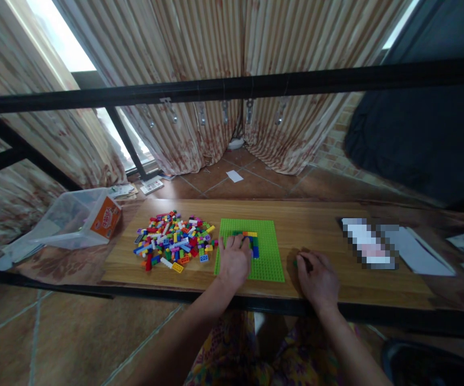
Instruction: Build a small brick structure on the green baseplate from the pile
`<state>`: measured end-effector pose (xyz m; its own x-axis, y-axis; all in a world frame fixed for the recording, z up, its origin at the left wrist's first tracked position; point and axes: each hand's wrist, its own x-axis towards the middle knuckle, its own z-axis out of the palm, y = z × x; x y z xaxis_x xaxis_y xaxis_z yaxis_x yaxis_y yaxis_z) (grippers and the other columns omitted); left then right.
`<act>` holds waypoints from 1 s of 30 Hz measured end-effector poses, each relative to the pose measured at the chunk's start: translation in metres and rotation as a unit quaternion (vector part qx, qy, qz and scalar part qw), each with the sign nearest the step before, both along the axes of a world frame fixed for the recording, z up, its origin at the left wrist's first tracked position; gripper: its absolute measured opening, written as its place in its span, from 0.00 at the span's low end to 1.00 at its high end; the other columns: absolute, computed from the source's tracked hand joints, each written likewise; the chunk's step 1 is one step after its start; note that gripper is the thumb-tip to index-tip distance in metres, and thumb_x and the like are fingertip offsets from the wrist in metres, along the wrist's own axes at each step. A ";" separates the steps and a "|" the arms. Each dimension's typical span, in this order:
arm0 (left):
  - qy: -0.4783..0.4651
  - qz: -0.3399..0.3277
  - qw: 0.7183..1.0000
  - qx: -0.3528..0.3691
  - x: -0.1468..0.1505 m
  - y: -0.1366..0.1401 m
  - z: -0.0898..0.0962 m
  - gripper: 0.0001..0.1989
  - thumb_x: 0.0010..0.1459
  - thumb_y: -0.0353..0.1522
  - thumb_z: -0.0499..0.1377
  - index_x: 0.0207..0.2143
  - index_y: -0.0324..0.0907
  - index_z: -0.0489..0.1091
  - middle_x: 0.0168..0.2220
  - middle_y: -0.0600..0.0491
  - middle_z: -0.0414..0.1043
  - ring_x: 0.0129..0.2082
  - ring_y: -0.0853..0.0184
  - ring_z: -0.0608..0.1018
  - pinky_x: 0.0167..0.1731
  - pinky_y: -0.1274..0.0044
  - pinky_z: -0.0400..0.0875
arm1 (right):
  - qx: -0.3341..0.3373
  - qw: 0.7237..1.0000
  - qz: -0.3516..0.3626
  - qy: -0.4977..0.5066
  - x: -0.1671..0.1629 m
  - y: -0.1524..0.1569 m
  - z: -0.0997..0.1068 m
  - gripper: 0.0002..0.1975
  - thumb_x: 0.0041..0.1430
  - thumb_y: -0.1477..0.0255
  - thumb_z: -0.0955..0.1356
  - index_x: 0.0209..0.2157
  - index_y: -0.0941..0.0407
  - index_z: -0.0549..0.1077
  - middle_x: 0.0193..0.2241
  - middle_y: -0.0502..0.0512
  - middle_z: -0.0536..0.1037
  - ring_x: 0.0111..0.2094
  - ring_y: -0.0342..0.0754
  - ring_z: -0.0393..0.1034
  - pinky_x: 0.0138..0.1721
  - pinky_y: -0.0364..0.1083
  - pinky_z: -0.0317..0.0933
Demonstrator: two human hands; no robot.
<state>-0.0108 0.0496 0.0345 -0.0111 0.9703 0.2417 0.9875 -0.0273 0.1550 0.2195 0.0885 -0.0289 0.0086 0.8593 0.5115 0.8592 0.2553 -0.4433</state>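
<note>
Two hands are at our tabletop (312, 220); our left hand (235, 262) is over the green plate (272, 268), with its fingers bent down at the small bricks (255, 252) there; it hides what is under it, so we cannot tell if it has hold of one; our right hand (318, 279) rests on the wood, right of the plate, half curled, thumb close to the first finger; a bit of green shows by the tips, but it is too small to tell if we hold it.

The bricks on the plate, some blue, some yellow and orange, sit near its middle; to do this bit well, we think we should line up the bumps, push straight down, and keep the plate from sliding.

Left of the plate is a big heap of bricks (181, 241); farther left is a clear box (75, 214) with an orange label; to the right lie a blurred-out thing (368, 244) and white paper (417, 252); on the far side we see brown floor tiles (256, 166), long curtains (200, 48) and a black bar (232, 86) across them.
</note>
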 end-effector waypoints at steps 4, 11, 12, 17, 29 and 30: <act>0.008 0.006 1.000 -0.015 0.006 -0.003 -0.002 0.19 0.64 0.39 0.50 0.54 0.42 0.66 0.55 0.45 0.66 0.52 0.54 0.66 0.55 0.51 0.57 | -0.004 1.000 -0.001 -0.003 0.000 -0.001 0.001 0.19 0.61 0.58 0.61 0.37 0.57 0.76 0.40 0.61 0.76 0.41 0.52 0.70 0.43 0.50 0.64; 0.004 -0.005 1.000 -0.027 0.006 -0.001 -0.004 0.20 0.64 0.39 0.49 0.54 0.40 0.66 0.58 0.45 0.63 0.53 0.53 0.65 0.56 0.50 0.55 | -0.004 1.000 -0.001 -0.011 -0.001 -0.002 0.005 0.19 0.61 0.58 0.60 0.37 0.56 0.76 0.39 0.60 0.76 0.40 0.51 0.70 0.42 0.49 0.64; 0.003 -0.009 1.000 -0.029 0.006 0.000 -0.004 0.19 0.64 0.39 0.49 0.54 0.40 0.66 0.58 0.45 0.63 0.53 0.53 0.65 0.56 0.50 0.55 | -0.005 1.000 -0.002 -0.010 -0.001 -0.002 0.006 0.19 0.61 0.58 0.60 0.37 0.56 0.76 0.39 0.60 0.76 0.40 0.52 0.70 0.42 0.49 0.64; 0.010 -0.037 0.999 -0.038 0.005 0.004 -0.001 0.19 0.64 0.37 0.49 0.52 0.38 0.66 0.55 0.43 0.66 0.51 0.54 0.66 0.56 0.52 0.56 | -0.008 1.000 0.003 -0.010 -0.001 -0.003 0.006 0.19 0.61 0.58 0.60 0.37 0.56 0.76 0.39 0.61 0.76 0.40 0.52 0.70 0.42 0.50 0.64; 0.056 -0.067 0.994 -0.059 0.006 0.012 0.000 0.15 0.62 0.31 0.50 0.47 0.33 0.69 0.48 0.41 0.68 0.46 0.55 0.68 0.54 0.56 0.57 | 0.004 1.000 0.015 -0.017 -0.001 -0.003 0.005 0.18 0.62 0.60 0.61 0.38 0.56 0.76 0.38 0.61 0.76 0.41 0.52 0.69 0.44 0.50 0.63; 0.057 -0.068 0.994 -0.063 0.006 0.013 -0.001 0.15 0.61 0.30 0.51 0.47 0.33 0.69 0.48 0.40 0.68 0.46 0.55 0.68 0.54 0.56 0.57 | 0.002 1.000 0.018 -0.018 -0.002 -0.004 0.006 0.17 0.62 0.60 0.61 0.38 0.56 0.76 0.38 0.60 0.76 0.41 0.52 0.69 0.43 0.50 0.63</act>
